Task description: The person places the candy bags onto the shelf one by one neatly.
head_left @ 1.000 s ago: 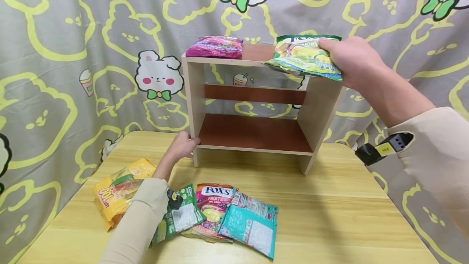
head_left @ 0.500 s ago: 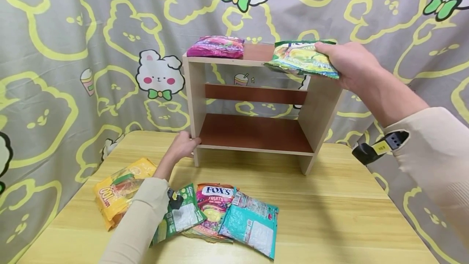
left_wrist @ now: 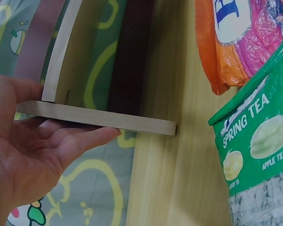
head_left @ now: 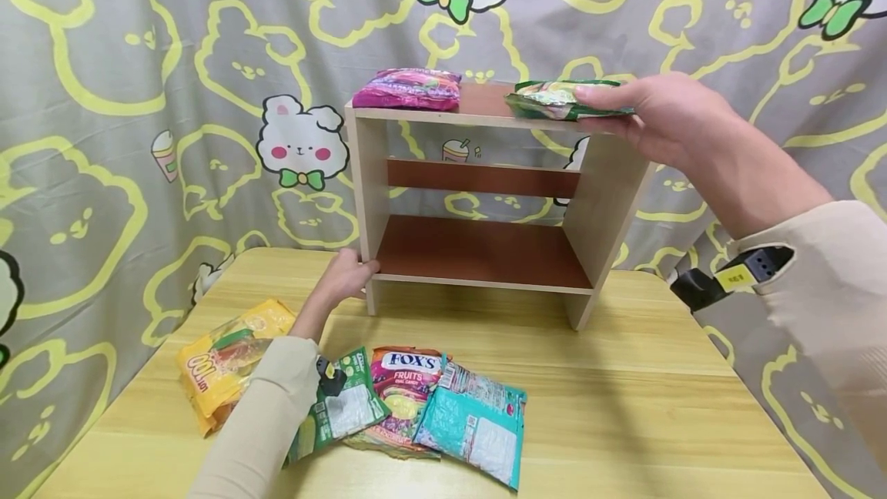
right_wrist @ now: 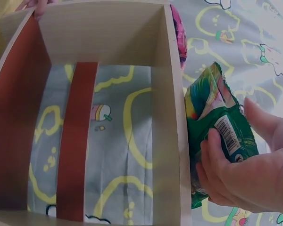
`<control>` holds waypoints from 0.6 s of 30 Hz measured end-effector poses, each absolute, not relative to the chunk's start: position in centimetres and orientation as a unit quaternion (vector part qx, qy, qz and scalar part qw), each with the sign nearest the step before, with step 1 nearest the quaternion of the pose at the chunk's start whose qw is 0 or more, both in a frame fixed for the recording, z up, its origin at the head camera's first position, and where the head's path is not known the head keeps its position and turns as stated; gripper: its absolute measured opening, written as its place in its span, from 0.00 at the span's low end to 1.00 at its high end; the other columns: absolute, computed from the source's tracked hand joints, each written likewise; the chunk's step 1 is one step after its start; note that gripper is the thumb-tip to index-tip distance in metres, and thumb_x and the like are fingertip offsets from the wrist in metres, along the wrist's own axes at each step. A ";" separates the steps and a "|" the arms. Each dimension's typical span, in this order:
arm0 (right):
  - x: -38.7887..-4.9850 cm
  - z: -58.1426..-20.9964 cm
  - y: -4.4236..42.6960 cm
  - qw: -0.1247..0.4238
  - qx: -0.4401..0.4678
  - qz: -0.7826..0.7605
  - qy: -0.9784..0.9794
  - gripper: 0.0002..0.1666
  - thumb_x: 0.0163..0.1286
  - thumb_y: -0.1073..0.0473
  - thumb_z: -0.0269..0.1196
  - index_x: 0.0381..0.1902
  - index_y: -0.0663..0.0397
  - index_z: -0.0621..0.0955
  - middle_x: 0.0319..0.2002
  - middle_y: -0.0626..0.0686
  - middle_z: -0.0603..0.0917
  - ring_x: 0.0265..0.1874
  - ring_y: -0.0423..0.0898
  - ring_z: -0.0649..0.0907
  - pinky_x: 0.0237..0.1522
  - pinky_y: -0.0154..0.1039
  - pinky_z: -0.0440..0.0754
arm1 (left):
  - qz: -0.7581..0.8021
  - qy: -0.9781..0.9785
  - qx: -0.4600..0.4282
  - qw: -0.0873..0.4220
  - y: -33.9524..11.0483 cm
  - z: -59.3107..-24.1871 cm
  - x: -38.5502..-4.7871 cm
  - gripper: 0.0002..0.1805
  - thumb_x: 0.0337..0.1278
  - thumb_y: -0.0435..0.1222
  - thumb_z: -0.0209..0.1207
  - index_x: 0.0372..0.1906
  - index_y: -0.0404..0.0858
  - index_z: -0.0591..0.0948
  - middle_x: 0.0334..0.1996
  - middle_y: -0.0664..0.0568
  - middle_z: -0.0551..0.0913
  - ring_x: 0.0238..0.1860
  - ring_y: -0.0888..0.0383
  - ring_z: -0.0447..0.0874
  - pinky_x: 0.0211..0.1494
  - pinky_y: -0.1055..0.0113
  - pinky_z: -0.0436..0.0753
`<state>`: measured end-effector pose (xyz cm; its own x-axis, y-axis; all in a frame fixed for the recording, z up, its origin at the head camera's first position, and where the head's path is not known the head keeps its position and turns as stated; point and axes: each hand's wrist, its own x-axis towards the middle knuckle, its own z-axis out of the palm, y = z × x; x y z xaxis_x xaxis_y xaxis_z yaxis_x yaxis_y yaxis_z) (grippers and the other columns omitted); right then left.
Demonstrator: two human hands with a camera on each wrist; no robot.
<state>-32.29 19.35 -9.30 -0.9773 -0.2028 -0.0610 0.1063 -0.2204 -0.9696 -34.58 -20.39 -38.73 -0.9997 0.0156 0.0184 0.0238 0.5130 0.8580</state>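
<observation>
Right hand (head_left: 668, 118) at 2 o'clock grasping a glossy green-and-yellow plastic candy bag (head_left: 543, 101), thumb on top, fingers beneath. Bag sits at 1 o'clock, lying about flat at the front of the top board of the two-tier brown-and-beige wooden shelf (head_left: 478, 252); can't tell if its weight is on the board. Left hand (head_left: 349, 276), 8 o'clock, grips the shelf's near-left side panel, thumb one side, fingers the other.

Progress, my read: early. Done: one magenta plastic candy bag (head_left: 409, 89) up top, near 12. Second seems nearly placed, not let go. Left on the pale wood-grain table (head_left: 693, 406): yellow plastic bag (head_left: 232, 360) at 8, dark green spring-tea bag (head_left: 346, 403) at 7, orange-and-purple fruit bag (head_left: 405, 387) and teal plastic bag (head_left: 478, 422), both around 6.

Held bag: crinkled, shiny, zigzag-cut edge, white barcode label showing in right wrist view.
</observation>
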 end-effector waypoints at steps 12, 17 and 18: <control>-30.0 -10.7 18.2 -0.129 -0.026 -0.348 0.928 0.47 0.60 0.25 0.64 0.58 0.59 0.80 0.43 0.50 0.84 0.46 0.49 0.71 0.40 0.40 0.67 | -0.500 -0.866 -0.006 -0.002 -20.2 -38.7 -34.5 0.25 0.69 0.39 0.52 0.59 0.22 0.75 0.55 0.28 0.79 0.56 0.36 0.82 0.40 0.55 0.91; -30.5 -11.5 17.8 -0.193 -0.030 -0.280 0.940 0.52 0.65 0.25 0.57 0.67 0.65 0.73 0.58 0.66 0.78 0.54 0.59 0.71 0.40 0.41 0.68 | -0.499 -0.866 -0.010 -0.001 -20.2 -38.8 -34.6 0.25 0.69 0.39 0.52 0.59 0.22 0.75 0.55 0.28 0.79 0.57 0.34 0.81 0.39 0.56 0.91; -30.7 -11.7 17.7 -0.209 -0.030 -0.269 0.940 0.50 0.65 0.25 0.56 0.61 0.65 0.77 0.49 0.65 0.81 0.52 0.59 0.72 0.38 0.42 0.68 | -0.500 -0.866 -0.009 -0.001 -20.2 -38.9 -34.7 0.24 0.69 0.39 0.52 0.59 0.22 0.75 0.55 0.28 0.79 0.57 0.33 0.81 0.39 0.56 0.91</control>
<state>-30.71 17.70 -11.68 -0.9107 0.0560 0.4093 -0.1694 0.8530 -0.4936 -34.65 -20.23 -38.86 -0.9998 0.0161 0.0080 0.0150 0.5008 0.8655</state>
